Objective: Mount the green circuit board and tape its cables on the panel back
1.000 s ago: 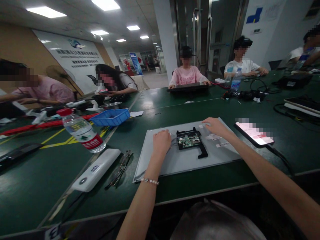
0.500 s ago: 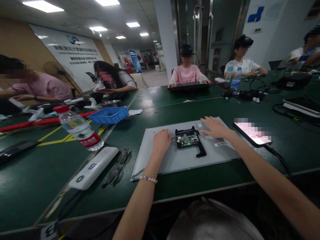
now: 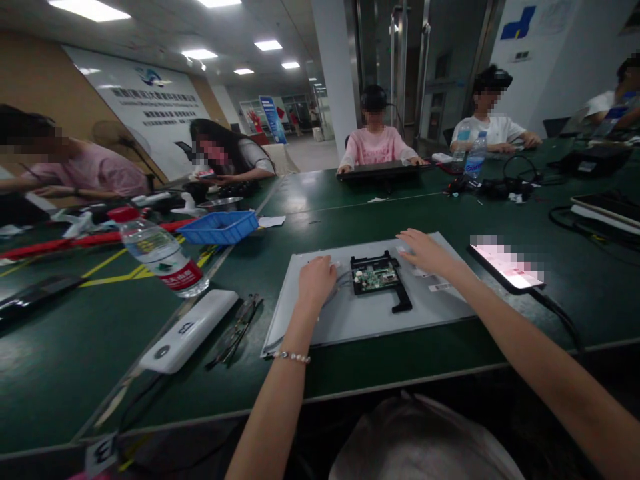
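Observation:
A flat silver-grey panel [image 3: 350,323] lies on the table in front of me. Near its middle sits a green circuit board [image 3: 375,277] in a black plastic frame [image 3: 400,293] with an arm sticking out at the lower right. My left hand [image 3: 318,283] is on the panel's left side, fingers curled together at a thin grey cable [image 3: 344,280] that runs to the board; the fingertips are partly hidden. Over the panel's upper right, beside the frame, my right hand [image 3: 427,253] is spread with nothing in it.
Left of the panel lie folded glasses [image 3: 235,333], a white power bank [image 3: 193,330], a red-capped water bottle [image 3: 160,257] and a blue tray [image 3: 220,229]. A lit phone [image 3: 505,267] with a cable is to the right. Other people sit around the green table [image 3: 310,227].
My left hand has shifted slightly left, away from the frame, and more of the grey cable shows. My right hand has moved a little up and left, still spread.

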`<state>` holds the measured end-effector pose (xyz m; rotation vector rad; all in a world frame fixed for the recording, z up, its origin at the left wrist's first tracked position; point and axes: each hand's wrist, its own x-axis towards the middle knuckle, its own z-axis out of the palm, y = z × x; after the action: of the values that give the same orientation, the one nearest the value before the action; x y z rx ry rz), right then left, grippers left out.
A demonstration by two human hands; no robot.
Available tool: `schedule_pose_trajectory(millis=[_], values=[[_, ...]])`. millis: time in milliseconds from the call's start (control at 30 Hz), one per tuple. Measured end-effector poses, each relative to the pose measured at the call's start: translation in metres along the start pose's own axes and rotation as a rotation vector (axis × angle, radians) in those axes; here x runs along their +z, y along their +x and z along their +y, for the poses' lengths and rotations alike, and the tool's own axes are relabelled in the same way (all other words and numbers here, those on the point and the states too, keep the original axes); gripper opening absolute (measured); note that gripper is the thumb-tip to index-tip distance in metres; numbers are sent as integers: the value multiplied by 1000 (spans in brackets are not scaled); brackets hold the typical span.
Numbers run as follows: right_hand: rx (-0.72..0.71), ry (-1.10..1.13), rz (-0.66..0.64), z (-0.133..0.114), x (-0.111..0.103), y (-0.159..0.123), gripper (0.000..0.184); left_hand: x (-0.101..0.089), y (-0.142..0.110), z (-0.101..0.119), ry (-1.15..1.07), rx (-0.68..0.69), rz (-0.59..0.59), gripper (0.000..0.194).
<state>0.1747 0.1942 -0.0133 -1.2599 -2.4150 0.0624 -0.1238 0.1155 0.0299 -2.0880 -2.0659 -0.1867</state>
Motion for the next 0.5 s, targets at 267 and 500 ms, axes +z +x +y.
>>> schedule_pose_trajectory(millis=[267, 500], values=[[-29, 78, -142, 1, 15, -4, 51, -5, 3, -7, 34, 47, -31, 31], [-13, 67, -177, 3, 14, -3, 52, -14, 16, 13, 74, 76, -132, 26]])
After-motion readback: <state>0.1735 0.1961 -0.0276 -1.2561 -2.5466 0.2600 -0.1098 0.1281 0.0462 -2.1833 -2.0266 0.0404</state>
